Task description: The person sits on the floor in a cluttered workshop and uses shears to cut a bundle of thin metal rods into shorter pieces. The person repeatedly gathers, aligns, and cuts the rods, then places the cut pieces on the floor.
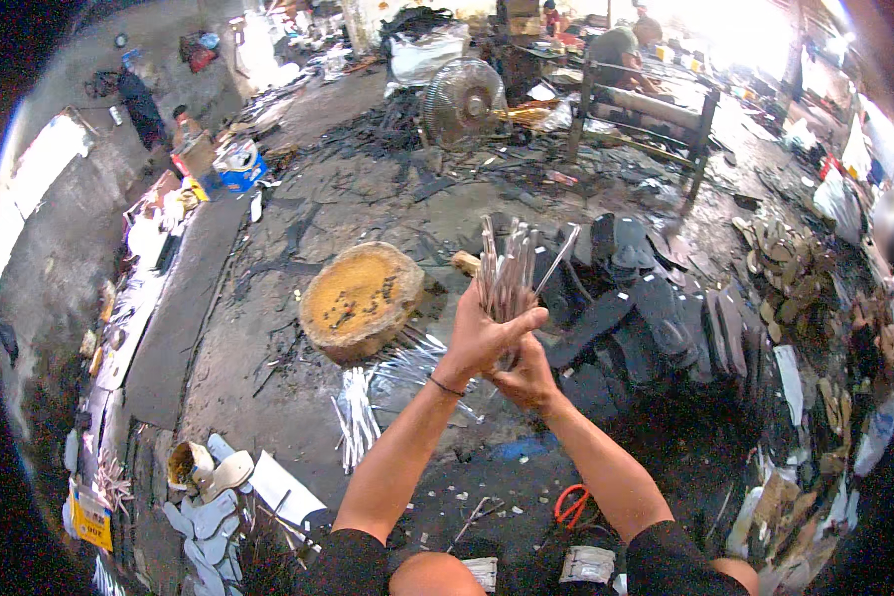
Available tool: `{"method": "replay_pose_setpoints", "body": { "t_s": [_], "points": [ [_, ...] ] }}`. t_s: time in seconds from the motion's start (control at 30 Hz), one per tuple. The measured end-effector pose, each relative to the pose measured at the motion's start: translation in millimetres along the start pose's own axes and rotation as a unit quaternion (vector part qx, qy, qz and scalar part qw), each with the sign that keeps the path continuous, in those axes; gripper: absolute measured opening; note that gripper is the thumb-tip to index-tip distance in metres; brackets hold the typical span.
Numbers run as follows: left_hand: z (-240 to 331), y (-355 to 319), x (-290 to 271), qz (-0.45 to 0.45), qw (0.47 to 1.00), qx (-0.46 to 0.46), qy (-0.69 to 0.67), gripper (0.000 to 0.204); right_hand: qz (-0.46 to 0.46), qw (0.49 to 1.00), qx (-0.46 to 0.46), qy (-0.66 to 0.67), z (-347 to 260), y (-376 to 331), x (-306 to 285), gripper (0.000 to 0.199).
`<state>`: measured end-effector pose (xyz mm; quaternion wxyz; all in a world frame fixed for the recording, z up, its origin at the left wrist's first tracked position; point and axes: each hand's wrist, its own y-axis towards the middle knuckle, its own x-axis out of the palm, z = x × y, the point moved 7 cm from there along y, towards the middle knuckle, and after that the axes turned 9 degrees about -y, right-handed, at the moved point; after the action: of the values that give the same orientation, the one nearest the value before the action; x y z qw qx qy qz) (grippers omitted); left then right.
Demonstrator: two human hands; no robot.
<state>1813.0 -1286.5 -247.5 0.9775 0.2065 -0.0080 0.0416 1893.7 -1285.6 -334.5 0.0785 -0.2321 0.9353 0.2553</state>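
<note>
A bundle of thin, greyish-brown strips [510, 273] stands upright between my hands, one strip slanting off to the right. My left hand [482, 336], with a dark band at the wrist, is wrapped round the bundle. From below right, my right hand [526, 377] grips its lower end. Behind the bundle, the end of a wooden piece [465, 263] pokes out; the rest is hidden. To the left lies a round wooden block [353, 298] with small dark bits on top. Pale loose strips [356, 422] are spread on the floor between the block and my left forearm.
Dark sole-shaped pieces [656, 318] are heaped to the right. Red-handled scissors [571, 505] lie near my feet. Grey cut pieces [209, 521] and a cup [189, 465] sit at the lower left. Farther off are a fan [462, 102], a rack [646, 114] and another person [616, 55].
</note>
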Motion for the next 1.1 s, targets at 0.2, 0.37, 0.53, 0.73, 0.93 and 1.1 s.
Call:
{"method": "replay_pose_setpoints", "body": {
  "t_s": [0.2, 0.37, 0.53, 0.73, 0.93, 1.1],
  "points": [
    [26.8, 4.9, 3.5, 0.098, 0.994, 0.026, -0.039, 0.023, 0.052, 0.994, -0.018, 0.097, -11.2, -5.2, -8.9, 0.052],
    [140.9, 54.7, -3.5, 0.081, 0.980, 0.179, -0.026, 0.028, 0.014, 0.998, 0.042, -0.041, -0.1, -7.6, -0.9, 0.032],
    [102.4, 59.3, -4.7, -0.036, 0.987, 0.091, -0.125, 0.035, 0.067, 0.996, 0.052, 0.030, 53.2, -23.5, 6.9, 0.017],
    [-53.7, -49.7, 10.1, -0.079, 0.995, -0.060, 0.013, 0.044, 0.021, 0.987, 0.137, -0.085, 136.0, -84.8, 39.8, 0.022],
    [-88.8, 11.8, -12.2, 0.046, 0.975, -0.067, -0.207, 0.029, 0.015, 0.985, 0.170, 0.022, 107.8, -55.7, 34.3, 0.018],
    [-152.3, -11.1, -9.2, 0.009, 0.993, -0.104, -0.057, 0.047, -0.057, 0.897, 0.409, 0.155, 106.5, -51.6, 29.2, 0.019]
  ]
}}
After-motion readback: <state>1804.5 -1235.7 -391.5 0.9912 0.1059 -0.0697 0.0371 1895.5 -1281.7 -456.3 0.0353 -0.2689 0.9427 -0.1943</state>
